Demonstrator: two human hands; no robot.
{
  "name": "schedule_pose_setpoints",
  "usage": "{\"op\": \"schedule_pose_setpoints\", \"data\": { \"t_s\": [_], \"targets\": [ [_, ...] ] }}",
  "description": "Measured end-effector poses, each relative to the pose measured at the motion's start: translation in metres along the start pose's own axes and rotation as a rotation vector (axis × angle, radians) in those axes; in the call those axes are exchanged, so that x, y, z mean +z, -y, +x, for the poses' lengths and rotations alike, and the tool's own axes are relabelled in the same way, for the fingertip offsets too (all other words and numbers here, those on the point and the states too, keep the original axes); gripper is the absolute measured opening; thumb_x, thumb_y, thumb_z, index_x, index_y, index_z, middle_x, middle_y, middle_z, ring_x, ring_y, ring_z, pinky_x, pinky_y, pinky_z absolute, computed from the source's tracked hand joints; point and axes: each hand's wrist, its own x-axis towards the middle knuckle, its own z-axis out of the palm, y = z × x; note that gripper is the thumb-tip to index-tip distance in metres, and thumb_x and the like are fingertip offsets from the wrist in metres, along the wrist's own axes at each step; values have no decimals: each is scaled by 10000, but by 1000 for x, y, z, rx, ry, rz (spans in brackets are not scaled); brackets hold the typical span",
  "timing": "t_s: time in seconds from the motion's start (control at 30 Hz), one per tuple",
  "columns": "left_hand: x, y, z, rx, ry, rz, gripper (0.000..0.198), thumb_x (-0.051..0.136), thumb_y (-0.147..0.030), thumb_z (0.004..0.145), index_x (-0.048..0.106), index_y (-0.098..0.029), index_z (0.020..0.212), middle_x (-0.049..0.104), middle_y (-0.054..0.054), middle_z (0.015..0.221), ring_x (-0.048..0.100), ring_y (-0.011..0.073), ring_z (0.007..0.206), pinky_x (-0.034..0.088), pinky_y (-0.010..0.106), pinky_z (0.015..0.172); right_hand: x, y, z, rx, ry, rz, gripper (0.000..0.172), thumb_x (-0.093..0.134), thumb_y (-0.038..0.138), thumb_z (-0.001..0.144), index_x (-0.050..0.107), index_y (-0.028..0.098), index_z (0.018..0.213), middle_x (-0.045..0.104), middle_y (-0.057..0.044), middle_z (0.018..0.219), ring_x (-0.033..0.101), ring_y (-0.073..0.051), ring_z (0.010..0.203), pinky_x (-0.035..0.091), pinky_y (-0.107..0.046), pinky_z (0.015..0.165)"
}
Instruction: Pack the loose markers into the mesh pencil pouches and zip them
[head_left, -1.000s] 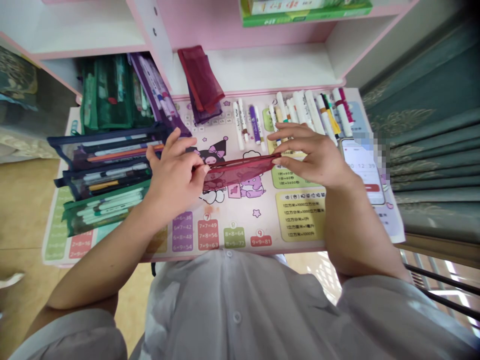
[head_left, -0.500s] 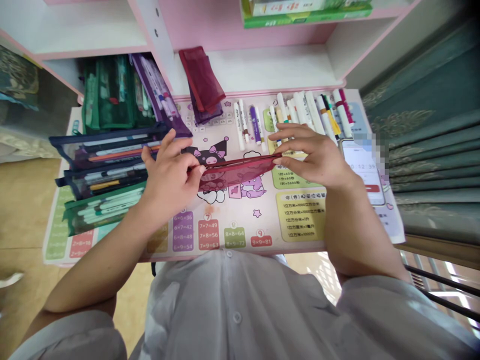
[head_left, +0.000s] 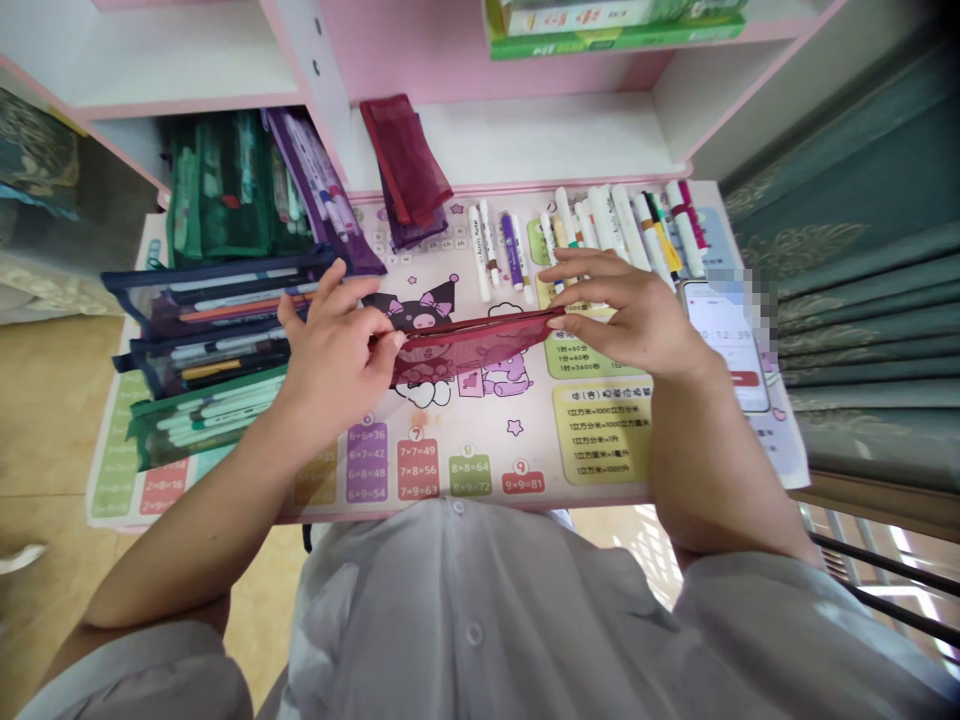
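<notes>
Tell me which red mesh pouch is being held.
The red mesh pouch stretched between the left hand and right hand; the other red pouch lies untouched at the shelf.

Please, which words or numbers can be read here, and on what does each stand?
"6×6=36", "6×7=42", "6×8=48", "6×9=54": purple box on the desk mat.
"7×7=49", "7×8=56", "7×9=63": red box.
"8×8=64", "8×9=72": green box.
"9×9=81": red label.
Too blurred: phone screen, marker labels, yellow panel.
No text on the red mesh pouch.

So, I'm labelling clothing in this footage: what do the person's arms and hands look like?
The left hand and right hand are bare: no gloves, rings or watch visible. Forearms uncovered; pale grey-white shirt sleeves end near the elbows.
</notes>
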Motion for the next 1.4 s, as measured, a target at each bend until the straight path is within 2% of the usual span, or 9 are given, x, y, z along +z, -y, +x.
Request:
{"op": "schedule_pose_setpoints", "data": {
  "t_s": [0.23, 0.8, 1.07, 1.4],
  "targets": [
    [1, 1, -1, 5, -19, 2, 167, 571, -293, 884, 613, -249, 730, 618, 15, 1396, 349, 363, 1489, 206, 723, 1201, 0, 1, 0, 4, 0, 6, 66, 719, 324, 834, 739, 348, 892, 728, 32, 1196, 574, -319, 1322, 407, -631, 1141],
    [-2, 7, -5, -12, -17, 20, 151, 552, -303, 897, 620, -261, 768, 603, 12, 1418, 335, 372, 1497, 195, 755, 1188, 0, 0, 1, -18, -10, 21, 79, 720, 291, 831, 737, 345, 886, 725, 33, 1188, 581, -309, 1312, 438, -603, 1128],
    [-2, 12, -7, -16, -52, 15, 150, 560, -319, 886, 613, -268, 756, 626, -4, 1388, 334, 368, 1499, 208, 738, 1201, 0, 1, 0, -3, -8, 14, 88, 717, 294, 832, 738, 352, 894, 728, 35, 1193, 581, -316, 1314, 424, -628, 1127],
    [-4, 14, -10, -42, -51, -40, 167, 544, -368, 873, 630, -272, 767, 639, -32, 1365, 316, 390, 1500, 141, 739, 1219, -1, 1, 0, -7, -4, 14, 89, 717, 304, 836, 744, 347, 909, 727, 30, 1198, 580, -319, 1314, 422, -631, 1128]
  ]
}}
